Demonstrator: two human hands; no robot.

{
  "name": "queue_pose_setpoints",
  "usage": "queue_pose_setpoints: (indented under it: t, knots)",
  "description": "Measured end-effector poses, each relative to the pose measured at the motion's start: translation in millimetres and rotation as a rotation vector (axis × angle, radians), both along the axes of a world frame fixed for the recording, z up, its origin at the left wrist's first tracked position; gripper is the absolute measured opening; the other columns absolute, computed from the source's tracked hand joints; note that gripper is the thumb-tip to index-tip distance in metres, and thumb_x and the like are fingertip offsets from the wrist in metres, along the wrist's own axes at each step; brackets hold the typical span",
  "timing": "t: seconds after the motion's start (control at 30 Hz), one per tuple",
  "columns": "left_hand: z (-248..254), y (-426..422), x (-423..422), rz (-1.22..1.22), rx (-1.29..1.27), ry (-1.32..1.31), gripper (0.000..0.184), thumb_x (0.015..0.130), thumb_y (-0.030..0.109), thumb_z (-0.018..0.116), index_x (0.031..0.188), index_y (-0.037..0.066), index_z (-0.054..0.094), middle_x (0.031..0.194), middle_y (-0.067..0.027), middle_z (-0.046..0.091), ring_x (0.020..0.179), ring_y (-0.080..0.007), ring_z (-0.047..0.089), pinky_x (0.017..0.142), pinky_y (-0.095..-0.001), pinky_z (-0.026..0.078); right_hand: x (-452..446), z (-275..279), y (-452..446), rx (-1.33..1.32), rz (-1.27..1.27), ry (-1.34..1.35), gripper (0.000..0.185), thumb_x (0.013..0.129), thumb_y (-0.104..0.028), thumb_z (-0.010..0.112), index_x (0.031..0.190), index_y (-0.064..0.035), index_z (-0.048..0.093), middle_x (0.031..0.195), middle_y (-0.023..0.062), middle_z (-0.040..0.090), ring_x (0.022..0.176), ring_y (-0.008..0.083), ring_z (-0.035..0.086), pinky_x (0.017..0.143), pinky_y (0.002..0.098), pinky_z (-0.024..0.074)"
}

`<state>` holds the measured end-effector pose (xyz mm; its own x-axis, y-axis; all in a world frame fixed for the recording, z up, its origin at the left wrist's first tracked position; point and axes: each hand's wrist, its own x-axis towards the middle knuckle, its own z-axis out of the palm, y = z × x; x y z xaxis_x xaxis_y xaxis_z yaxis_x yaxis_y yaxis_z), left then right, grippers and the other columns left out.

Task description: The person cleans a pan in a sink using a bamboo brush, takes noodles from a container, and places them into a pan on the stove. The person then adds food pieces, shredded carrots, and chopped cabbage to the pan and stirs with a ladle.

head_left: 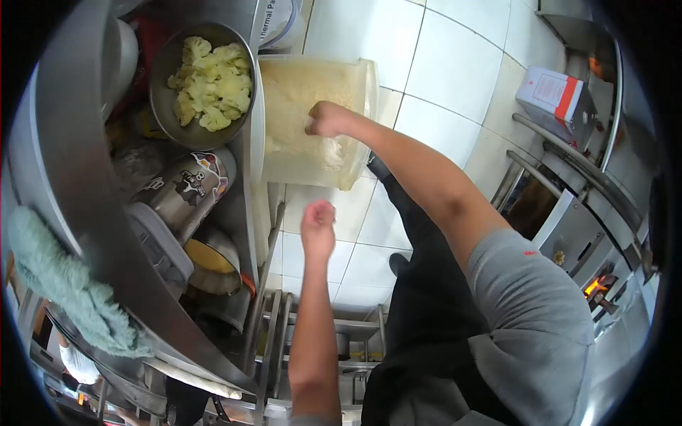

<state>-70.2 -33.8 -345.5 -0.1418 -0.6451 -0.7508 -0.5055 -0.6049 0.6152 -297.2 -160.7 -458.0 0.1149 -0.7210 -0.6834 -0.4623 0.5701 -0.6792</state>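
My right hand (pixel 329 119) is over a translucent plastic bin (pixel 361 153) with pale, flour-like powder (pixel 291 99) in it. Its fingers are curled into a fist, and whatever they may hold is hidden. Below the bin's near edge hangs my left hand (pixel 319 214), fingers curled in, slightly blurred, with nothing visible in it. To the left of the bin, a metal bowl (pixel 162 106) of cauliflower florets (pixel 213 85) stands on a steel shelf.
A steel canister (pixel 188 188), a grey lid (pixel 160 245) and a pot with yellow contents (pixel 213 263) crowd the shelf. A green cloth (pixel 71 284) drapes over the counter edge. At right are a square tin (pixel 550 99) and a burner flame (pixel 595 287). White tiles (pixel 447 92) cover the floor.
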Motion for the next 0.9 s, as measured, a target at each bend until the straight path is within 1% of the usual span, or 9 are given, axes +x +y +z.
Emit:
queue_pose_setpoints:
  t: [0.13, 0.23, 0.3, 0.37, 0.43, 0.57, 0.77, 0.83, 0.9]
  knots:
    - [-43, -63, -13, 0.287, -0.033, 0.077, 0.023, 0.093, 0.015, 0.057, 0.112, 0.002, 0.055, 0.095, -0.0038, 0.06, 0.08, -0.0131, 0.056, 0.073, -0.0267, 0.046, -24, 34, 13, 0.227, -0.231, -0.503, 0.031, 0.079, -0.018, 0.065, 0.104, 0.0013, 0.062, 0.096, 0.0093, 0.066, 0.086, 0.0187, 0.064, 0.076, 0.0345, 0.052]
    - [-43, -101, -32, 0.573, 0.259, 0.273, 0.031, 0.096, 0.023, 0.053, 0.121, 0.003, 0.054, 0.109, -0.0089, 0.061, 0.095, -0.0193, 0.06, 0.085, -0.0335, 0.047, -44, 39, 22, 0.398, -0.492, -0.858, 0.038, 0.075, -0.025, 0.069, 0.105, -0.003, 0.062, 0.093, 0.0091, 0.066, 0.082, 0.021, 0.063, 0.072, 0.0357, 0.0507]
    - [-21, -120, -56, 0.688, 0.572, 0.68, 0.043, 0.097, 0.027, 0.05, 0.131, 0.002, 0.048, 0.125, -0.0135, 0.057, 0.115, -0.0264, 0.056, 0.097, -0.0408, 0.045, -46, -26, 41, 0.223, -0.345, -0.915, 0.04, 0.076, -0.024, 0.07, 0.108, -0.0026, 0.061, 0.095, 0.0087, 0.066, 0.084, 0.0201, 0.063, 0.071, 0.0347, 0.0509]
    - [-63, -125, -43, 0.655, 0.632, 0.7, 0.048, 0.097, 0.025, 0.049, 0.137, -0.001, 0.042, 0.133, -0.0152, 0.053, 0.124, -0.0295, 0.051, 0.103, -0.0441, 0.042, -49, -46, 43, 0.054, -0.199, -0.968, 0.042, 0.077, -0.024, 0.07, 0.111, -0.0021, 0.06, 0.098, 0.0084, 0.066, 0.086, 0.0193, 0.064, 0.071, 0.0337, 0.0511]
    - [-82, -129, -38, 0.602, 0.589, 0.639, 0.044, 0.094, 0.019, 0.053, 0.132, -0.001, 0.046, 0.128, -0.0158, 0.056, 0.117, -0.0299, 0.056, 0.097, -0.0434, 0.047, -44, -3, 23, 0.474, -0.377, -0.677, 0.041, 0.078, -0.022, 0.068, 0.109, 0.0029, 0.06, 0.101, 0.0127, 0.066, 0.088, 0.0229, 0.065, 0.07, 0.0337, 0.0514]
    - [-81, -139, -46, 0.521, 0.479, 0.377, 0.039, 0.092, 0.013, 0.056, 0.128, 0.001, 0.049, 0.122, -0.0157, 0.059, 0.111, -0.0319, 0.06, 0.094, -0.0485, 0.049, -30, 35, 1, 0.413, -0.161, -0.089, 0.043, 0.074, -0.018, 0.066, 0.108, 0.0078, 0.061, 0.104, 0.0231, 0.065, 0.091, 0.0326, 0.065, 0.072, 0.0382, 0.0526]
    - [-104, -136, -58, 0.373, 0.134, 0.058, 0.032, 0.086, 0.002, 0.06, 0.118, 0.0, 0.055, 0.109, -0.0116, 0.064, 0.097, -0.0276, 0.064, 0.082, -0.0432, 0.054, 16, 4, 24, 0.088, -0.267, -0.006, 0.036, 0.069, -0.013, 0.065, 0.097, 0.0094, 0.064, 0.092, 0.0284, 0.066, 0.092, 0.0418, 0.065, 0.077, 0.0409, 0.052]
    - [-105, -130, -71, 0.148, -0.097, -0.097, 0.031, 0.086, 0.002, 0.061, 0.116, -0.001, 0.056, 0.108, -0.0113, 0.064, 0.093, -0.0265, 0.065, 0.08, -0.0415, 0.054, 27, 3, 26, 0.015, -0.144, 0.025, 0.037, 0.069, -0.012, 0.066, 0.099, 0.0091, 0.063, 0.091, 0.0288, 0.066, 0.09, 0.0398, 0.065, 0.077, 0.0401, 0.0522]
    - [-97, -133, -63, 0.243, 0.036, 0.005, 0.031, 0.085, 0.001, 0.061, 0.116, -0.001, 0.056, 0.108, -0.0116, 0.064, 0.096, -0.0265, 0.064, 0.083, -0.0417, 0.054, 22, -1, 28, 0.063, -0.302, -0.165, 0.036, 0.071, -0.011, 0.066, 0.1, 0.0086, 0.064, 0.093, 0.0263, 0.067, 0.088, 0.0369, 0.067, 0.076, 0.0396, 0.0524]
